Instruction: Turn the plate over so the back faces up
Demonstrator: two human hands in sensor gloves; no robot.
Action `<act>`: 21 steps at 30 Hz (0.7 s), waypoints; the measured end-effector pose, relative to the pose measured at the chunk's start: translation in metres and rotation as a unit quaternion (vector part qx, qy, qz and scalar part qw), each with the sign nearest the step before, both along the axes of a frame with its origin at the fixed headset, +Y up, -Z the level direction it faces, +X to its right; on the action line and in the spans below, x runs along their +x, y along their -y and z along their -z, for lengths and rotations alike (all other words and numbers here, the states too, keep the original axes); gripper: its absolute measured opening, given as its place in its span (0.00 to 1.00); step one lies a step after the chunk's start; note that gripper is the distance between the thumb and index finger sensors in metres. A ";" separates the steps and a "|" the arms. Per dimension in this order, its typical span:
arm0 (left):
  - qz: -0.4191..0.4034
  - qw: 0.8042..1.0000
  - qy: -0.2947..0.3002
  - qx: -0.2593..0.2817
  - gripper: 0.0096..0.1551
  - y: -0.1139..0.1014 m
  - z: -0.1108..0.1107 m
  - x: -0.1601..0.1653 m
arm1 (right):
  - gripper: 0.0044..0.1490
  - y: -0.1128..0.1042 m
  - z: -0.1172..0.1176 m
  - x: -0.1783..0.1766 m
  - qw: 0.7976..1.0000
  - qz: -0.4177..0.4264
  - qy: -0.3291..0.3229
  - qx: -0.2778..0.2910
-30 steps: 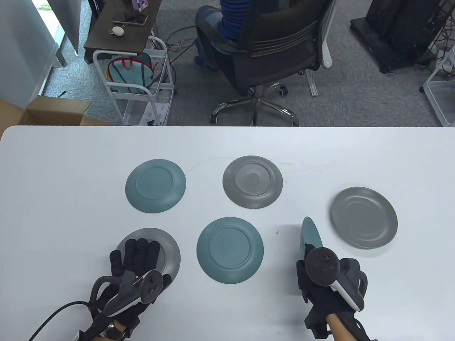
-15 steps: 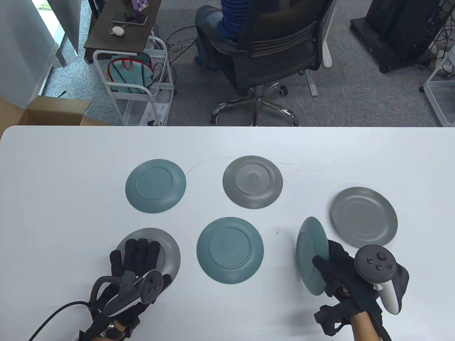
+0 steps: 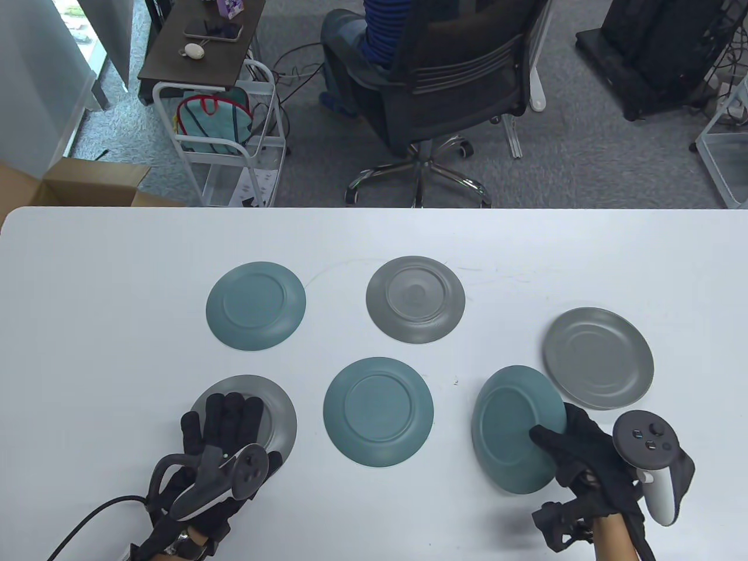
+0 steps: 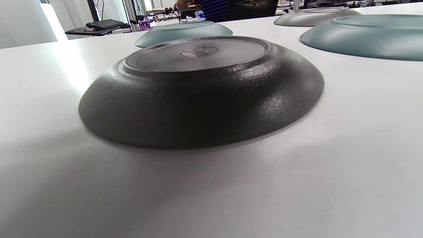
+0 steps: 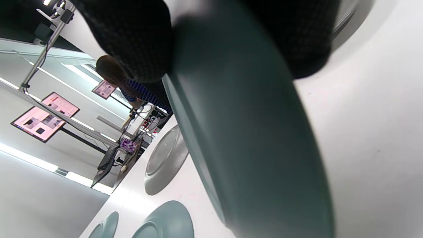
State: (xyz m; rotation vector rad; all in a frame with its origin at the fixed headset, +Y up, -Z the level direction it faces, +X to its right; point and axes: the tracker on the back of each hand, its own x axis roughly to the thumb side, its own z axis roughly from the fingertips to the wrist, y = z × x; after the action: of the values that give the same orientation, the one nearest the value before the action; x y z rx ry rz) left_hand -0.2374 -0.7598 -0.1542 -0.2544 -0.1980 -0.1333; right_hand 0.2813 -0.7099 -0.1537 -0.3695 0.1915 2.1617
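My right hand (image 3: pixel 562 439) grips a teal plate (image 3: pixel 514 429) by its right rim, thumb on top. The plate is tilted with its back facing up and to the left, its left edge low near the white table (image 3: pixel 117 263). In the right wrist view the plate's rim (image 5: pixel 251 132) fills the middle, between gloved fingers (image 5: pixel 132 36). My left hand (image 3: pixel 225 418) rests flat, fingers spread, on a grey plate (image 3: pixel 282 409) at the front left. That plate lies back up in the left wrist view (image 4: pixel 201 92); no fingers show there.
Back-up plates lie on the table: teal at back left (image 3: pixel 255 305), grey at back middle (image 3: pixel 415 299), teal at front middle (image 3: pixel 378 411). A grey plate (image 3: pixel 597 357) lies face up at the right, close to the held plate. An office chair (image 3: pixel 456 76) stands beyond the far edge.
My right hand has turned the teal plate from standing on edge to leaning well over, back now up, while the wrist rolled to the right. The left hand has not moved.
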 end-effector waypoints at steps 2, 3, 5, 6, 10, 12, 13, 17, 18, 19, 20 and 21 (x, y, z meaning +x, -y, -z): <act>0.000 1.000 0.000 0.000 0.55 0.000 0.000 0.000 | 0.39 0.004 -0.001 0.002 1.000 0.001 0.002 -0.007; 0.000 1.000 0.000 0.000 0.55 0.000 0.000 0.000 | 0.39 0.006 -0.001 0.003 1.000 0.000 0.003 -0.014; 0.001 1.000 0.000 0.000 0.55 0.000 0.000 0.000 | 0.40 0.011 -0.001 0.004 1.000 -0.001 0.003 -0.025; 0.001 1.000 0.000 0.000 0.55 0.000 0.000 0.000 | 0.41 0.014 -0.001 0.005 1.000 0.001 0.004 -0.031; 0.001 1.000 0.000 0.000 0.55 0.000 0.000 0.000 | 0.44 0.025 -0.002 0.009 0.998 -0.008 0.009 -0.061; 0.001 1.000 0.000 0.000 0.55 0.000 0.000 0.000 | 0.45 0.030 -0.002 0.011 0.997 -0.012 0.014 -0.069; 0.001 1.000 0.000 0.000 0.55 0.000 0.000 0.000 | 0.46 0.031 -0.002 0.013 0.997 -0.011 0.016 -0.076; 0.001 1.000 0.001 0.000 0.55 0.000 0.000 0.000 | 0.48 0.042 -0.004 0.021 0.994 -0.015 0.026 -0.104; 0.001 1.000 0.001 0.000 0.55 0.000 0.000 0.000 | 0.48 0.044 -0.004 0.022 0.994 -0.013 0.029 -0.108; 0.001 1.000 0.000 0.000 0.54 0.000 0.000 0.001 | 0.48 0.047 -0.005 0.023 0.993 -0.011 0.033 -0.114; 0.002 1.000 0.001 0.000 0.55 0.000 0.000 0.001 | 0.49 0.051 -0.005 0.025 0.992 -0.008 0.032 -0.121; 0.001 1.000 0.001 0.000 0.54 0.000 0.000 0.001 | 0.49 0.054 -0.006 0.026 0.991 -0.006 0.033 -0.126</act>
State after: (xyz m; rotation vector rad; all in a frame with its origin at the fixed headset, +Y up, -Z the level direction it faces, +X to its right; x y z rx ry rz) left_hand -0.2367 -0.7600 -0.1540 -0.2551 -0.1987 -0.1360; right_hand 0.3074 -0.7634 -0.1479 -0.5866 0.4289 2.1381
